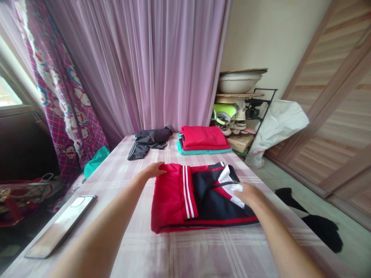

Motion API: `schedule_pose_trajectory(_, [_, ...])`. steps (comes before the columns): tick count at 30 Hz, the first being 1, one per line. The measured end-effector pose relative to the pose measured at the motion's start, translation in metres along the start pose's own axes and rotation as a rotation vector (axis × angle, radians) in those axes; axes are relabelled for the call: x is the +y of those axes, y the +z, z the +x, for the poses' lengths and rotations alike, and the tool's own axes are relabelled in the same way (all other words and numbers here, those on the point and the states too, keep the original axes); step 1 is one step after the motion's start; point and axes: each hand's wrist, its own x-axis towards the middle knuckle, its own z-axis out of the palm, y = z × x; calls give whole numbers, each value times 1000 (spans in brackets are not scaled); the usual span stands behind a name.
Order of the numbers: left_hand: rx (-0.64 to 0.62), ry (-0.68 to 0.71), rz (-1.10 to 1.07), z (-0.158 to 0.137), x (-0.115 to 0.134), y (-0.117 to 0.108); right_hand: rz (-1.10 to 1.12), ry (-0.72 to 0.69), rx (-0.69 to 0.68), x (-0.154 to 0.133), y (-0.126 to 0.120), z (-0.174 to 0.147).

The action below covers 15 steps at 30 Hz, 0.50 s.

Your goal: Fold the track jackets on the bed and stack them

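Note:
A red, navy and white jacket (pixel 208 193) lies part-folded in front of me, its red part with two white stripes turned over the left side. My left hand (pixel 155 170) grips the far left corner of the red cloth, thumb on top. At the other end, my right hand (pixel 247 193) is closed on the white collar part beside the zip; its fingertips are partly hidden by the cloth. Beyond the jacket sits a folded stack of red clothes (pixel 204 138) over a teal garment (pixel 205 152). A black garment with white piping (pixel 152 139) lies loosely left of that stack.
The checked tablecloth (pixel 130 231) covers the surface, with a phone (pixel 62 226) near its left edge. Purple curtains (pixel 174 65) hang behind. To the right stand a shoe rack (pixel 243 119), a white bag (pixel 278 123) and a wooden wardrobe (pixel 327 108). Black cloth (pixel 321 227) lies on the floor.

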Motion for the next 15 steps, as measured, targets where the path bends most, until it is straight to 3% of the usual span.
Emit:
schedule_pose_trajectory(3, [-28, -10, 53, -3, -3, 0, -76, -88, 14, -26, -13, 6])
schedule_pose_trajectory(6, [-16, -50, 91, -28, -16, -6, -99, -228, 148, -70, -39, 14])
schedule_pose_trajectory(11, [85, -278, 189, -116, -30, -12, 2, -554, 279, -179, -84, 42])
schedule_pose_trajectory(13, [112, -320, 202, -151, -29, -6, 81, -616, 328, -224, -92, 54])
schedule_pose_trajectory(15, [95, -328, 188, -174, -29, 2, 114, -607, 291, -258, -90, 59])
